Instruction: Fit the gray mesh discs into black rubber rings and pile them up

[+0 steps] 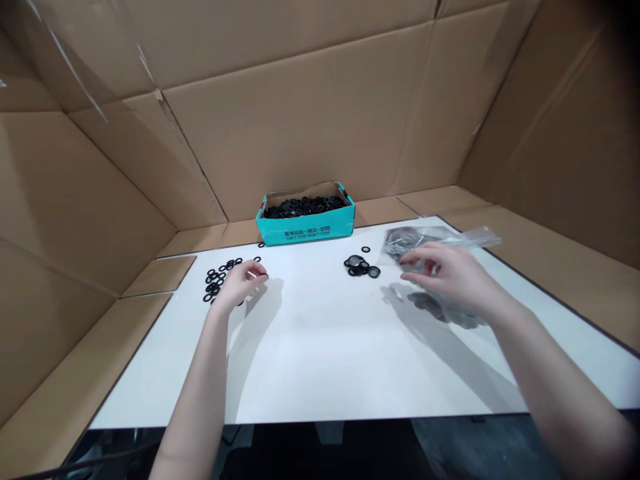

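My left hand (241,283) rests on the white table (320,347) among several loose black rubber rings (216,279), with its fingers curled and pinched at the rings; what it grips is too small to see. My right hand (447,273) hovers over the right side of the table with its fingers spread, just in front of a clear plastic bag (430,239) that holds dark round parts. A small pile of black rings and mesh discs (361,265) lies left of that hand. More dark discs (445,310) lie under its wrist.
A teal cardboard box (306,225) full of black rings stands at the back middle of the table. Brown cardboard walls (320,100) enclose the table at the back and on both sides. The table's near edge runs along the bottom of the view.
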`<state>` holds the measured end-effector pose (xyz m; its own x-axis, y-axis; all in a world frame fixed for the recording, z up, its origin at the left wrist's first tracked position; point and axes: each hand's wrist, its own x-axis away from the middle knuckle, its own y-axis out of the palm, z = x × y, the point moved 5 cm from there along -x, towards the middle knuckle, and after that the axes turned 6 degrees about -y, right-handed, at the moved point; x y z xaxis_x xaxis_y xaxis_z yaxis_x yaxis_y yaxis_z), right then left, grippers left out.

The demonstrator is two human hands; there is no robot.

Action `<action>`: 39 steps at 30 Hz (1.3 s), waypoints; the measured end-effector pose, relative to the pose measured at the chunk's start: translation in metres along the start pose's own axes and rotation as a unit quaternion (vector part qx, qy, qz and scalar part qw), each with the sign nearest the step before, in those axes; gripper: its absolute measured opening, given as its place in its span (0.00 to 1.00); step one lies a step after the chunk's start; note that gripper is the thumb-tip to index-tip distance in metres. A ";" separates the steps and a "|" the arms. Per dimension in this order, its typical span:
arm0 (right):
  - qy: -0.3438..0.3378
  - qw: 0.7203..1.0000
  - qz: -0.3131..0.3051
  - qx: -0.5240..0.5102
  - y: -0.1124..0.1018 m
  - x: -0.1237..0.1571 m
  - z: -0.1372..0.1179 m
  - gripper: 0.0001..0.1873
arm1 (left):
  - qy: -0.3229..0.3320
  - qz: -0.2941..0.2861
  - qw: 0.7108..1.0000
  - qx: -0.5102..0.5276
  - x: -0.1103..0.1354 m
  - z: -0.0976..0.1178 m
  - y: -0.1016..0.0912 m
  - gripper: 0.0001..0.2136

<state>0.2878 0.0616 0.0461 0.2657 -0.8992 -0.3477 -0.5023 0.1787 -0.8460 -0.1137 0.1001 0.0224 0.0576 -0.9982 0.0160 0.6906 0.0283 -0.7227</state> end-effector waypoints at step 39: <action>-0.256 0.955 0.084 -0.124 0.081 -0.018 -0.106 0.08 | 0.003 -0.168 0.886 0.432 0.044 0.059 0.100 0.17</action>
<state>0.1548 0.0494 0.0268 0.5000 -0.5412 -0.6760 -0.7362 0.1455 -0.6610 0.0002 0.0618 -0.0082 -0.2575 -0.9583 0.1237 0.9624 -0.2430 0.1212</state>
